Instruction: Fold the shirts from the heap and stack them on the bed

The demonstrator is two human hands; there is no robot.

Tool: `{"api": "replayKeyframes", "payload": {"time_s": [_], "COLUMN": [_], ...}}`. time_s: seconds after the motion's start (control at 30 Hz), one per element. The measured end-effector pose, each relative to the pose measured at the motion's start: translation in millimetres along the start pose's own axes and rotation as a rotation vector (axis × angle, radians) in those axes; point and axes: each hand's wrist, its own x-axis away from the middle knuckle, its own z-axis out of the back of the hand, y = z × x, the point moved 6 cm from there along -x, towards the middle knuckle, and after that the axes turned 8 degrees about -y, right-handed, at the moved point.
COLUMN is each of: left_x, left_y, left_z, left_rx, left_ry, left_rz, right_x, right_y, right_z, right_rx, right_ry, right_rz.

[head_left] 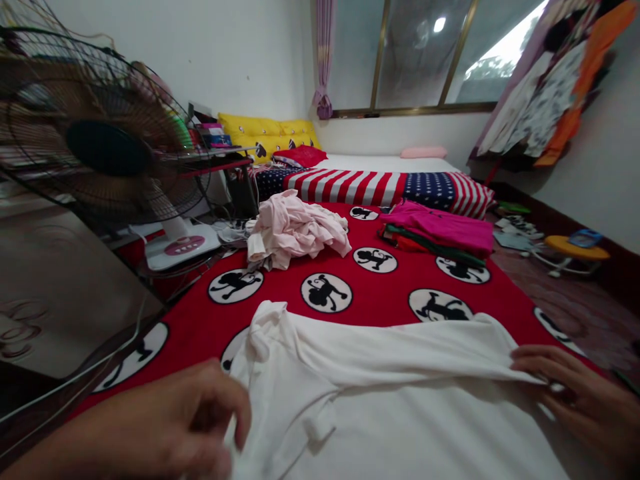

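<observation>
The right edge of a white garment (400, 420) is pinched between fingers and thumb of the right hand (575, 393). The left hand (175, 413) is held half-curled at the left edge; whether cloth is gripped cannot be told. The garment is spread on a red cover (283, 287). Beyond it, a pale pink heap (303, 230) is seen left, a magenta garment (440, 227) right.

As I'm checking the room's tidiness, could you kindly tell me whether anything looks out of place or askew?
The pale pink fabric lies in a crumpled heap on the red cover, untidy against the flatter magenta-topped stack; I see no spill or damage.
</observation>
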Motion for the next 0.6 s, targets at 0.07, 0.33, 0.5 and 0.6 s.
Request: {"api": "replayKeyframes", "payload": {"time_s": [0.07, 0.33, 0.5, 0.6], "left_x": [-10.1, -66.7, -57.0, -33.0], "left_y": [-1.1, -1.0, -58.4, -73.9], "left_z": [24.5, 62.8, 96.8, 95.3], "left_rx": [-0.094, -0.305, 0.692, 0.779], "left_ry": [0.295, 0.709, 0.806, 0.884], "left_rz": [0.041, 0.133, -0.058, -0.075], "right_x": [1.9, -5.2, -5.4, -5.3], "right_y": [-5.0, 37.5, 31.0, 20.3], "right_z": [-5.5, -13.5, -10.8, -9.1], "right_rx": [-0.016, 0.082, 0.1, 0.085], "right_ry": [0.035, -0.102, -0.094, -0.049], "right_rz": [0.01, 0.032, 0.076, 0.101]}}
